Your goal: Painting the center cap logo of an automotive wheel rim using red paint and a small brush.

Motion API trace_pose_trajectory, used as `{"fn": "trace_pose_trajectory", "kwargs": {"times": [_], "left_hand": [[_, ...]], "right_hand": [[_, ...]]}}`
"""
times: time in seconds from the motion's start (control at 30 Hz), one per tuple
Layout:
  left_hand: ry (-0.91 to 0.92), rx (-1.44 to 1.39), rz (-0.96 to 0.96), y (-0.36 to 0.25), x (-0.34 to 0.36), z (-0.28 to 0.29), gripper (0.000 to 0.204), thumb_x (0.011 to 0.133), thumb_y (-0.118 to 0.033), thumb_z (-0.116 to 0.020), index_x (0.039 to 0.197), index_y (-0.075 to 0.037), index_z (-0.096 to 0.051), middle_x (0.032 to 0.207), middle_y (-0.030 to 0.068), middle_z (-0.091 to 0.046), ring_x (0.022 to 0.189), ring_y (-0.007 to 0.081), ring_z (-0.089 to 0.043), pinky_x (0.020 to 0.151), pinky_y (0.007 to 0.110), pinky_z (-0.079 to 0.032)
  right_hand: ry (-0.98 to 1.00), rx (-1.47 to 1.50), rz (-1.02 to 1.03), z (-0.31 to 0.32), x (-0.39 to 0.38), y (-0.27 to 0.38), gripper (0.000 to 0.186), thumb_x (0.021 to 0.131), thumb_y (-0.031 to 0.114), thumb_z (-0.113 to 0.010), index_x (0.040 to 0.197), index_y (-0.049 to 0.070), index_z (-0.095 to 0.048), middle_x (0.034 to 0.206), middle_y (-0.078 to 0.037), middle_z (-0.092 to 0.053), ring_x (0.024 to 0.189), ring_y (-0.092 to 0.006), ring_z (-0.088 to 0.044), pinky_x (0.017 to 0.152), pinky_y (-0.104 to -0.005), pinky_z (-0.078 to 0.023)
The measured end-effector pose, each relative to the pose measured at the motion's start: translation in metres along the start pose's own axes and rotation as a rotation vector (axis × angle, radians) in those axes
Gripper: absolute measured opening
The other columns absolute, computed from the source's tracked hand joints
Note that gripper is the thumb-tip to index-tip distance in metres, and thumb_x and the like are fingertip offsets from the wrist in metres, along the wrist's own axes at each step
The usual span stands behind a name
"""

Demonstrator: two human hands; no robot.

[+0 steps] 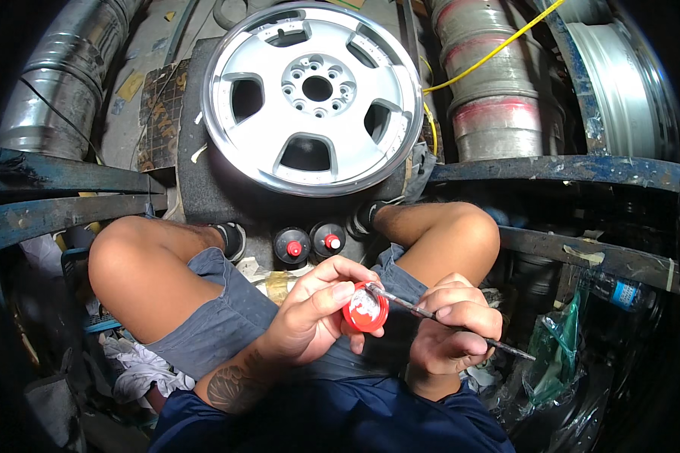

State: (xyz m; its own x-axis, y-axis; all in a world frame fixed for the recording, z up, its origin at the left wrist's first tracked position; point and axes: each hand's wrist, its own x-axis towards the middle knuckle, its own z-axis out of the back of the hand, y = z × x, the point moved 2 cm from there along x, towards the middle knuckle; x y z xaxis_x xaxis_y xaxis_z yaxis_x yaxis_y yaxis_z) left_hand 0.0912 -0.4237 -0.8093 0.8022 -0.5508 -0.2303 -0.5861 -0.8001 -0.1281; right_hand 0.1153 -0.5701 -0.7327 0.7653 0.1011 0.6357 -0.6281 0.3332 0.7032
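Between the thumb and fingers of my left hand (310,313) is a small red bottle cap (373,325), its hollow side up, with whitish-silver paint inside. My right hand (452,321) grips a slim, paint-stained paintbrush (404,304) like a pen. The brush tip rests at the far edge of the cap, and its dark handle sticks out to the right past my fingers. Beyond my hands, a silver alloy wheel (268,140) lies face up on a dark padded surface (195,177). Two dark bottles with red tops, a left one (285,253) and a right one (328,231), stand between my feet.
Blue metal frame bars run along the left (68,215) and right (567,167). Stacked metal wheels stand at the far left (57,83) and far right (491,75). A yellow hose (499,50) crosses the right stack. Green plastic (555,355) and a plastic bottle (619,292) lie at right.
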Motion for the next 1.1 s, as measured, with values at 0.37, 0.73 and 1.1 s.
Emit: {"fn": "trace_pose_trajectory", "kwargs": {"times": [0.37, 0.73, 1.1], "left_hand": [[0.009, -0.025, 0.016, 0.0, 0.0, 0.0, 0.029, 0.095, -0.022, -0.047, 0.114, -0.001, -0.047, 0.107, 0.0176, -0.057, 0.079, 0.0256, -0.066, 0.054, 0.031, -0.054], [0.036, -0.237, 0.141, 0.007, 0.002, 0.008, 0.042, 0.096, -0.038, -0.041, 0.115, -0.002, -0.051, 0.107, 0.0158, -0.059, 0.067, 0.0194, -0.064, 0.043, 0.026, -0.044], [0.034, -0.285, 0.173, 0.009, -0.001, 0.008, 0.044, 0.095, -0.04, -0.043, 0.116, -0.002, -0.05, 0.108, 0.0152, -0.059, 0.067, 0.0195, -0.063, 0.042, 0.025, -0.044]], "right_hand": [[0.074, -0.095, 0.048, 0.0, 0.001, 0.01, 0.05, 0.096, 0.048, -0.041, 0.074, 0.004, -0.05, 0.056, -0.008, -0.055, 0.044, -0.0164, -0.052, 0.043, -0.0252, -0.038], [0.189, -0.029, 0.045, 0.008, 0.008, 0.013, 0.037, 0.094, 0.034, -0.055, 0.085, -0.001, -0.058, 0.068, -0.011, -0.061, 0.055, -0.0218, -0.06, 0.049, -0.0291, -0.044], [0.192, -0.025, 0.05, 0.011, 0.006, 0.017, 0.035, 0.093, 0.033, -0.057, 0.086, -0.001, -0.059, 0.069, -0.011, -0.062, 0.054, -0.0217, -0.06, 0.049, -0.0286, -0.043]]}}
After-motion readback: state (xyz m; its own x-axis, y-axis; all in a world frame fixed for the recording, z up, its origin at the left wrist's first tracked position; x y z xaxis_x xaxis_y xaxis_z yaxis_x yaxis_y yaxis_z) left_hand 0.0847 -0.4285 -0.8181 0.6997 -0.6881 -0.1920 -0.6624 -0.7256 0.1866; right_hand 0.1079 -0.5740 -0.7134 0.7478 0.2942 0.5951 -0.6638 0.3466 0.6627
